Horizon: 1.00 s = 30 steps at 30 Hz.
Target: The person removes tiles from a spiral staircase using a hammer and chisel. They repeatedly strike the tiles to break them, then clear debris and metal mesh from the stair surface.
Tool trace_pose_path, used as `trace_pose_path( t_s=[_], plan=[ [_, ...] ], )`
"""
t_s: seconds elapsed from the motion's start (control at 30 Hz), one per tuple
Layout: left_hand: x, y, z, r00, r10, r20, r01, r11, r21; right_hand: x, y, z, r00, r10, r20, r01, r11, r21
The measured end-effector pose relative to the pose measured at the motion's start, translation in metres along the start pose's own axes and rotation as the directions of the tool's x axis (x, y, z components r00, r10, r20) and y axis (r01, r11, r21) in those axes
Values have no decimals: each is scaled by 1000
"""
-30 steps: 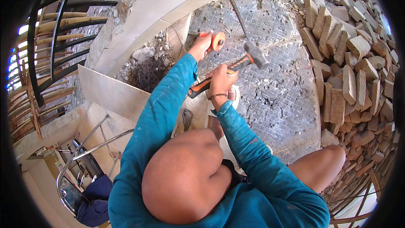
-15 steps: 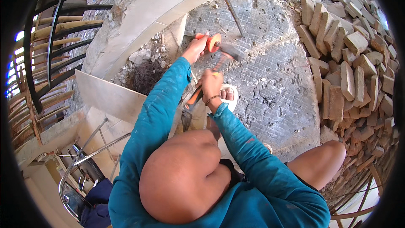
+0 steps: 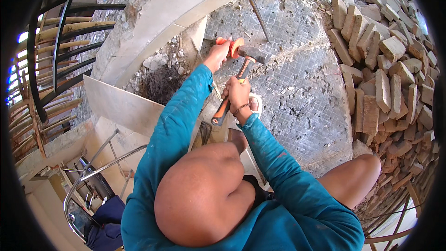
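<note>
My left hand (image 3: 217, 56) is closed around the grip of a chisel with a round orange hand guard (image 3: 237, 47). The rest of the chisel is hidden. In my right hand (image 3: 238, 92) is a hammer (image 3: 245, 68) with a black and orange handle, gripped around its middle. Its grey metal head lies right beside the orange guard; whether they touch I cannot tell. Beneath both tools is a grey floor of small square tiles (image 3: 306, 81), chipped and dusty, with a broken edge and rubble near my left hand.
A big heap of bricks (image 3: 383, 88) stands to the right. A steel rod (image 3: 251, 5) slants down toward the floor ahead. On the left are a pale flat panel (image 3: 123, 104), a pit of rubble (image 3: 162, 81), curved black bars (image 3: 55, 32) and a metal-framed chair (image 3: 69, 200).
The hammer was blurred by motion before and now appears sharper, its handle swung a little. My right hand has shifted slightly; my left hand stays nearly in place on the chisel.
</note>
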<state>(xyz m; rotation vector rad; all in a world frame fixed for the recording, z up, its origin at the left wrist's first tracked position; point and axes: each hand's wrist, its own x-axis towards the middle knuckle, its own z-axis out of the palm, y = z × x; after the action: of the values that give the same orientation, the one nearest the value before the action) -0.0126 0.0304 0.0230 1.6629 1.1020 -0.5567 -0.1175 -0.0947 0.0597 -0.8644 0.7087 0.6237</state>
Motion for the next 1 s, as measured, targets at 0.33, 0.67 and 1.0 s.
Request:
trace_pose_path(
  t_s=[0.33, 0.67, 1.0],
  plan=[
    [-1, -1, 3, 1000, -21, -17, 19, 995, -103, -2, 4, 5, 998, 65, 19, -66, 997, 35],
    [2, -1, 3, 1000, -29, -8, 27, 989, -147, 8, 6, -1, 1000, 9, -12, -9, 1000, -19],
    [17, -17, 20, 990, 24, -137, -44, 988, -145, -1, -7, -3, 987, 39, -157, 2, 967, 255]
  ],
)
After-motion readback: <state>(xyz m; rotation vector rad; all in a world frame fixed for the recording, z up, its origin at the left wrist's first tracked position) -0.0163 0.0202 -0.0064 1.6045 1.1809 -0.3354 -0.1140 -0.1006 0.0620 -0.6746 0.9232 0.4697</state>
